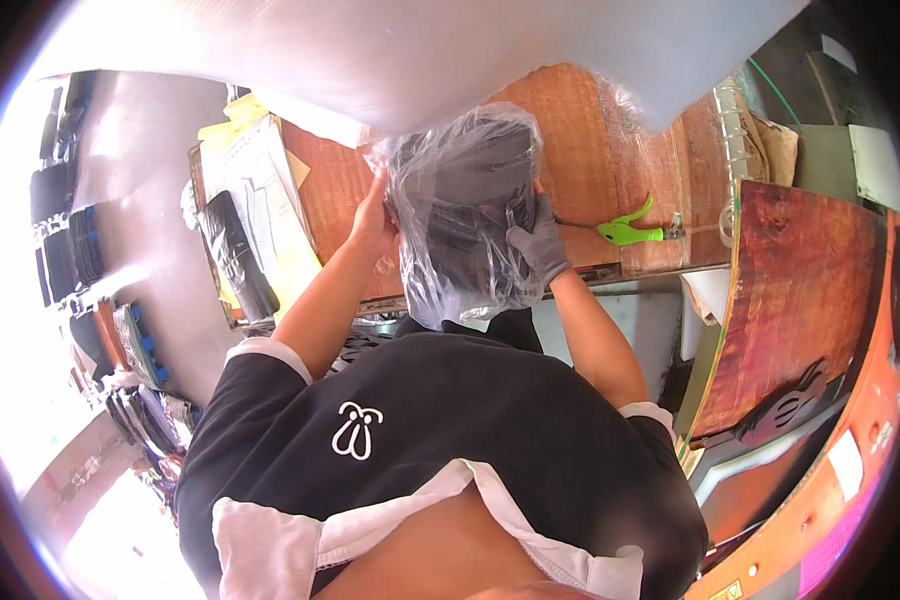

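A clear plastic bag [465,215] with a dark, flat, folded item inside is held up over the brown wooden table [570,110]. What the dark item is, I cannot make out for certain; it looks like folded cloth. My bare left hand [375,218] grips the bag's left edge. Opposite it, my right hand [543,243], in a grey glove, is closed on the right edge, its thumb lying on the front. Loose, crinkled plastic hangs at the bag's lower end, near my body.
A bright green air gun [630,225] lies right of the bag. White and yellow papers [270,175] and another dark plastic-wrapped bundle [238,258] lie on the left. White sheeting [420,60] hangs across the far side. A reddish wooden board [795,290] stands at right; dark clothes [65,220] hang far left.
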Motion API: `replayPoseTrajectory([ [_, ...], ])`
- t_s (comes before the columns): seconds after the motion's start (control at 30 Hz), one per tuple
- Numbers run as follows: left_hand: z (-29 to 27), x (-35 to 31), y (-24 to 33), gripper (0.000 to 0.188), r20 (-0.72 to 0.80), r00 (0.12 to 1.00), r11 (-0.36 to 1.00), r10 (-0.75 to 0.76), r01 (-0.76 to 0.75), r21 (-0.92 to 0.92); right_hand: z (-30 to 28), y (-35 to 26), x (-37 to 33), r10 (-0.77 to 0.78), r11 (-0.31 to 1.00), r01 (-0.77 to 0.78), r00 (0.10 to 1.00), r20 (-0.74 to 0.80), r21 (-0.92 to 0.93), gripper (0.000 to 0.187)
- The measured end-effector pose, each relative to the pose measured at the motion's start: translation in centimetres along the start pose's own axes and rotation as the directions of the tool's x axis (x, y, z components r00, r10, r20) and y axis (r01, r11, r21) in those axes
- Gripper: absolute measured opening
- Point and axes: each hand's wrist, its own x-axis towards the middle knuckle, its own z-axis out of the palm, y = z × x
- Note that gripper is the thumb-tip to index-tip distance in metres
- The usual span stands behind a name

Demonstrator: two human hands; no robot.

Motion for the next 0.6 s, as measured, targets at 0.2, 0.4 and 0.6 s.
replayPoseTrajectory([
  [0.2, -1.0, 1.1, -0.6, 0.046, -0.054, 0.999, 0.997, -0.002, -0.003, -0.083, -0.3, -2.0, 0.9, 0.137, 0.991, -0.137, 0.990, -0.032, 0.009, 0.072],
  [0.4, 0.0, 2.3, 0.2, 0.029, -0.150, 0.987, 0.637, -0.055, 0.150, 0.756, -0.2, -2.7, 0.9, 0.203, 0.978, -0.200, 0.977, -0.064, 0.059, 0.062],
  [0.6, -1.0, 2.9, -0.7, 0.036, 0.401, 0.809, 0.085, 0.429, -0.478, 0.874, -2.5, -3.7, 2.2, 0.218, 0.929, -0.233, 0.972, -0.084, -0.287, 0.047],
])
